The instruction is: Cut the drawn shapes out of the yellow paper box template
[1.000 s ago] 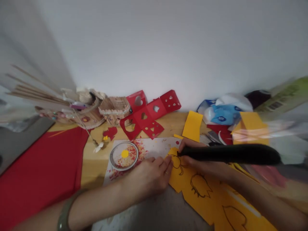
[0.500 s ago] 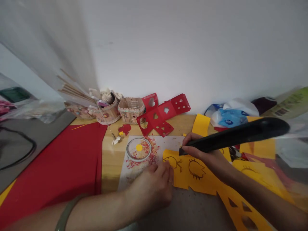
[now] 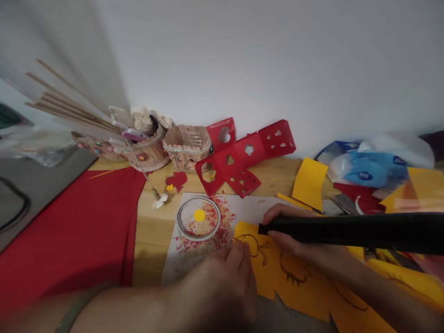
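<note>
My right hand (image 3: 294,231) grips a long black pen-like tool (image 3: 333,231) between thumb and fingers. Its dark tip is at the top edge of a yellow paper sheet (image 3: 277,277); whether it touches is unclear. Dark outlines are drawn on that sheet, one rounded with curved strokes at its end, another edged with short dashes. My left hand (image 3: 222,277), fingers curled, pinches or presses the sheet's left edge, covering part of the first drawing. Underneath lies a white sheet (image 3: 169,259) strewn with red and yellow paper bits. A round clear lid (image 3: 187,222) holding a yellow disc rests there.
Behind are a red cut-out paper box (image 3: 239,155), decorated baskets (image 3: 187,148), and wooden sticks (image 3: 69,108) leaning left. Red paper (image 3: 79,222) spreads at left. A blue-white packet (image 3: 367,166) and yellow scraps (image 3: 310,182) lie at right.
The view has come closer and shifted. The black tool has swung lower and more level, its rear end now past the right edge of the picture. Both hands keep their hold.
</note>
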Motion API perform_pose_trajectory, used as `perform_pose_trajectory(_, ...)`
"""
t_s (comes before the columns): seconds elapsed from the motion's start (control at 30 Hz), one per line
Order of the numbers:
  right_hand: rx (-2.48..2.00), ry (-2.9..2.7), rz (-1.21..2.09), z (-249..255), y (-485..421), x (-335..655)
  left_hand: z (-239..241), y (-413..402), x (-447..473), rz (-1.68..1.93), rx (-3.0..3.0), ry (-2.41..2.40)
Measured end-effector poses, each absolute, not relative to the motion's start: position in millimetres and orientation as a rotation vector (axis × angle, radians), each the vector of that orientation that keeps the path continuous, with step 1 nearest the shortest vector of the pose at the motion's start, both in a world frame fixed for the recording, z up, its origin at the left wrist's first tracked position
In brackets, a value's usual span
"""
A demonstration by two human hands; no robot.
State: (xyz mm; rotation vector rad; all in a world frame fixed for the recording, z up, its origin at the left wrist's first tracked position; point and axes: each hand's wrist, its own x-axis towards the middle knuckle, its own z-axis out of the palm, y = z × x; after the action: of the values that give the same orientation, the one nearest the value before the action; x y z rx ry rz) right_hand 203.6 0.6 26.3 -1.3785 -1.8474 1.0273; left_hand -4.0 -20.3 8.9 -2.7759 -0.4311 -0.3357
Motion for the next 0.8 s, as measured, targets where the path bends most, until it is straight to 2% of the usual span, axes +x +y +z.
perform_pose_trajectory(0.17, -1.356, -1.884, 1.073, 8, 0, 202, 0, -27, 0, -0.518, -2.641, -0.523)
perform_pose_trajectory(0.47, -1.319, -1.844, 1.075, 13, -2, 208, -4, -29, 1, -0.490, -2.599, -0.509)
perform_pose_trajectory(0.8, -1.554, -1.574, 0.813, 17, 2, 205, -6, -31, -1, -0.483, -2.584, -0.471)
